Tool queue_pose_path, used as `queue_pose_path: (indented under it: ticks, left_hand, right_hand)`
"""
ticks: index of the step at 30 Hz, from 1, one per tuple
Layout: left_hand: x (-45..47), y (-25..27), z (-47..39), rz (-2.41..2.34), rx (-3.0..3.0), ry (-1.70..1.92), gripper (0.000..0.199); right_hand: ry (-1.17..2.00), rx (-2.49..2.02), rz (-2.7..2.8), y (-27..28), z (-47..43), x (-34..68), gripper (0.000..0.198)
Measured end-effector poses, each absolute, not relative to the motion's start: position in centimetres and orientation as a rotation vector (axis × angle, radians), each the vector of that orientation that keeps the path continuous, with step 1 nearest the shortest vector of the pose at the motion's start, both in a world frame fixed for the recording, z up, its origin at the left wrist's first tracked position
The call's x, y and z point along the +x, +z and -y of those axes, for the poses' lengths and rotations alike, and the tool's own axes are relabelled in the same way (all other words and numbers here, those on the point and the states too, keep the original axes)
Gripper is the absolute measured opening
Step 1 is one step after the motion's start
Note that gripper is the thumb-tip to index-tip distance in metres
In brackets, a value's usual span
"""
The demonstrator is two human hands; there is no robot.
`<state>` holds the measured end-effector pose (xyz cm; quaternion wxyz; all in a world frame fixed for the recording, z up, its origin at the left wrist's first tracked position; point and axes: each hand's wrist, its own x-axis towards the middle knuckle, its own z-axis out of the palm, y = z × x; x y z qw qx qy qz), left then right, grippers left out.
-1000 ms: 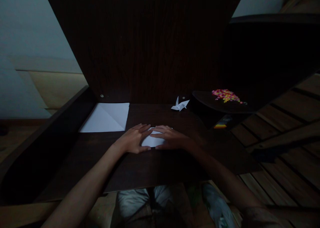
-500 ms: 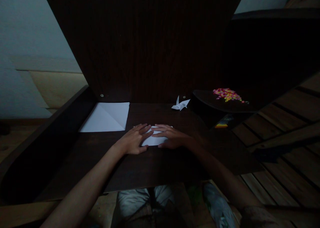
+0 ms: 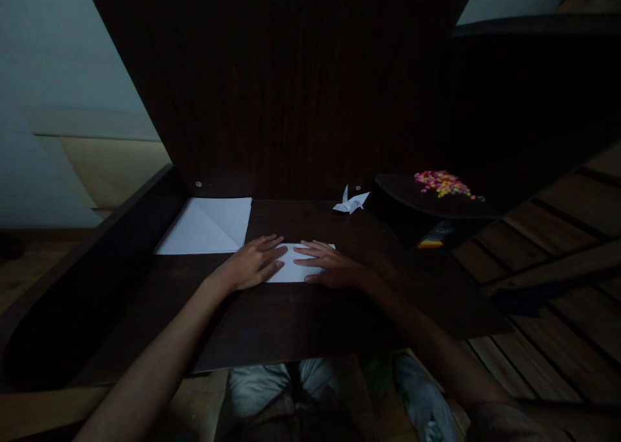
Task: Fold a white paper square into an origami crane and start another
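A folded white sheet of paper lies flat on the dark wooden desk in front of me. On its left end rests my left hand, fingers stretched out and spread. My right hand lies over the right part of the paper, its fingers also spread and pointing left. Neither hand grips anything; both press or rest on the sheet from above. Parts of the paper's ends are hidden under the hands.
Larger white sheets with a diagonal crease lie at the back left. A white paper crane stands at the back right. Small colourful pieces are heaped on a raised shelf. A tall dark panel rises behind the desk.
My left hand has slid left along the paper, away from the right hand, so more of the sheet's middle shows. The right hand has barely moved.
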<state>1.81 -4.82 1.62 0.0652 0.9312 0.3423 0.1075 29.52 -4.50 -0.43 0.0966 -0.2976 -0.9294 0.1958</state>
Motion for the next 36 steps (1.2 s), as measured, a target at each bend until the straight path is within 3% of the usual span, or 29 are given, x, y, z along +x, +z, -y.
queue_pose_path:
  ticks: [12,21,30,36]
  left_hand:
    - [0.2,-0.1,3.1,-0.951,2.642,0.376,0.043]
    - [0.5,0.7,3.7,-1.079,2.692,0.275,0.068]
    - [4.8,0.3,5.3,-0.995,3.011,0.277,0.040]
    - [5.1,-0.5,5.2,-1.020,2.960,0.246,0.061]
  right_hand:
    - [0.625,-0.780,2.750,-1.1,3.7,30.0,0.044]
    - [0.716,-0.785,2.726,-1.3,3.5,30.0,0.045]
    - [0.929,-0.683,2.632,-0.9,2.0,30.2,0.046]
    - [0.926,-0.712,2.577,-0.8,1.6,30.7,0.046]
